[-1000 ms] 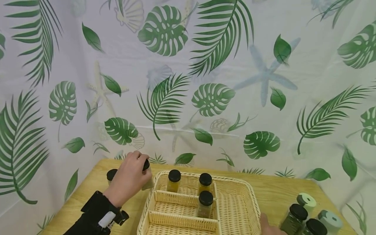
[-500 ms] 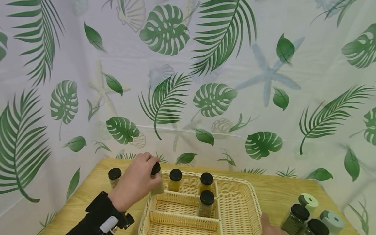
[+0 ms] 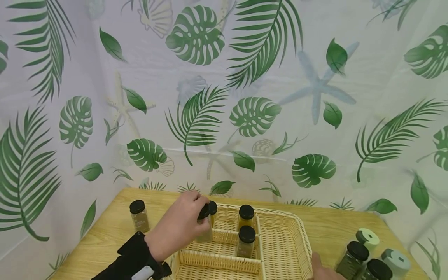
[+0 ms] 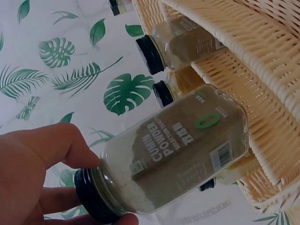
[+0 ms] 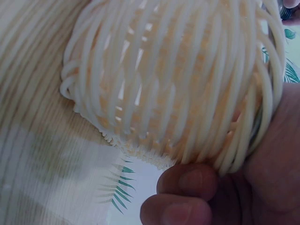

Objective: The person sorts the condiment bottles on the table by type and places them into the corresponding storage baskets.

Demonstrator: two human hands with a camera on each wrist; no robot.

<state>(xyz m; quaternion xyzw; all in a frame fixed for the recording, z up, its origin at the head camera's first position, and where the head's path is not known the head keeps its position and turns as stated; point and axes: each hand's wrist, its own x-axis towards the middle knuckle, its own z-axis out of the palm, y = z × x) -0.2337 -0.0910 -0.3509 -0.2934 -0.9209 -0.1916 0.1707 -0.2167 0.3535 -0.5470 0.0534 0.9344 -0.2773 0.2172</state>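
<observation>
My left hand (image 3: 182, 227) holds a clear jar of cumin powder (image 4: 173, 150) by its black lid, fingers and thumb around it. The jar hangs over the left side of a divided wicker basket (image 3: 287, 249), near the back divider. A black-lidded jar of yellow contents (image 3: 213, 219), partly hidden by the hand, stands in the back compartment with another yellow jar (image 3: 245, 221). In the compartment in front of them is a brownish jar (image 3: 245, 247). My right hand (image 3: 323, 270) grips the basket's right rim, its fingers (image 5: 176, 213) curled against the wicker.
One black-lidded jar (image 3: 140, 219) stands on the wooden table (image 3: 101, 241) left of the basket. Right of it are two dark-filled, black-lidded jars (image 3: 353, 260) and two containers with pale green tops (image 3: 367, 238). A leaf-print sheet (image 3: 262, 171) hangs behind the table.
My left hand has carried the cumin jar rightward, from the table beside the basket to over its left compartments. The right hand stays at the basket's right rim.
</observation>
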